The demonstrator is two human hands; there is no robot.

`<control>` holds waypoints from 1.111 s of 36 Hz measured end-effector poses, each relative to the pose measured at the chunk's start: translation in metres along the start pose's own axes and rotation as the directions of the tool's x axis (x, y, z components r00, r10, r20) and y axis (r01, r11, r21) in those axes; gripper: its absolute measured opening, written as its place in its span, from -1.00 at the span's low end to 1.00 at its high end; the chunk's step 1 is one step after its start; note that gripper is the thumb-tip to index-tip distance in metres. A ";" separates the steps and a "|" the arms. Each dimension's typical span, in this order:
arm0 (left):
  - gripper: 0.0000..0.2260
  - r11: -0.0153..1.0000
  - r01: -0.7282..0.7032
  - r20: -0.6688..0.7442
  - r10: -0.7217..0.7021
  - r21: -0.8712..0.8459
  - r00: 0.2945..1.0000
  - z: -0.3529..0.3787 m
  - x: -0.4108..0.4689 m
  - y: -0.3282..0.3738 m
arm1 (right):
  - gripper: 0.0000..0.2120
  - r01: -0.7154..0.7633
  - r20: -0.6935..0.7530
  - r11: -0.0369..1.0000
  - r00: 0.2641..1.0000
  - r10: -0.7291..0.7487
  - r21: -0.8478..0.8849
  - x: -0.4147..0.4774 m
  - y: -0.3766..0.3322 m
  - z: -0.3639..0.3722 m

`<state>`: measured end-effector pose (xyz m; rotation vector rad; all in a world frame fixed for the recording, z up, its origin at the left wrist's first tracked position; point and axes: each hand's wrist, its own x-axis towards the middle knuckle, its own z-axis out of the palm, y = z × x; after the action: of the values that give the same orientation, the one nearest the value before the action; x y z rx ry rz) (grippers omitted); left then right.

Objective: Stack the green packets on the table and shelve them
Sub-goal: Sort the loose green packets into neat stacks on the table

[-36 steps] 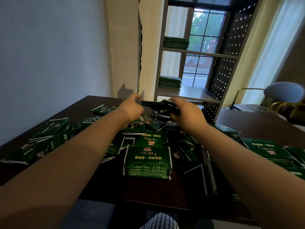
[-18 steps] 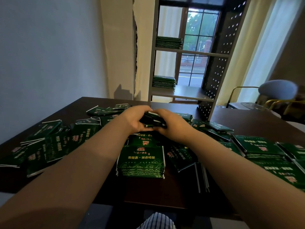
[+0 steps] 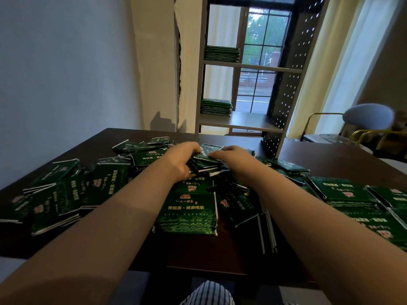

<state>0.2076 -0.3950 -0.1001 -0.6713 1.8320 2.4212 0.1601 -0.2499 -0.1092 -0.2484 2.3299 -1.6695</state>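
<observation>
Down it comes: the small bundle of flat, glossy green foil packets (image 3: 206, 160) has sunk from mid-air onto the heap, and both hands came down with it. It lies at twelve o'clock of the squared-up stack of green packets (image 3: 189, 213), long axis running nine to three. The left hand (image 3: 184, 160) curls round the nine o'clock end and the right hand (image 3: 233, 160) grips the three o'clock end, neither nearer. Loose packets sprawl over the dark wooden table (image 3: 209, 254) at nine and three. I'd judge the bundle goes toward six next, onto that stack. The pale metal shelf (image 3: 242, 123) waits at one o'clock, well apart.
</observation>
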 end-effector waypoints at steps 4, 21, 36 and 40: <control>-0.84 0.999 0.026 0.049 -0.028 0.033 0.998 -0.001 -0.001 -0.001 | -0.29 0.072 -0.011 0.991 0.997 -0.071 0.113 0.000 0.000 0.002; -0.03 0.974 -0.145 0.058 0.157 -0.175 0.986 -0.009 0.017 -0.002 | -0.44 0.009 0.237 0.946 0.967 -0.090 0.323 -0.010 -0.006 0.002; -0.25 0.791 -0.382 0.173 0.341 0.478 0.924 -0.032 -0.009 0.004 | -0.19 0.504 0.073 0.747 0.846 -0.529 -0.432 -0.014 -0.006 -0.012; -0.15 0.686 -0.434 0.241 0.364 0.584 0.900 -0.025 -0.004 -0.004 | -0.09 0.472 0.117 0.762 0.873 -0.473 -0.444 -0.009 0.000 -0.010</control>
<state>0.2206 -0.4163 -0.1073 -0.0759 2.7427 1.7347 0.1654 -0.2385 -0.1050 -1.0101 2.8023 -1.2376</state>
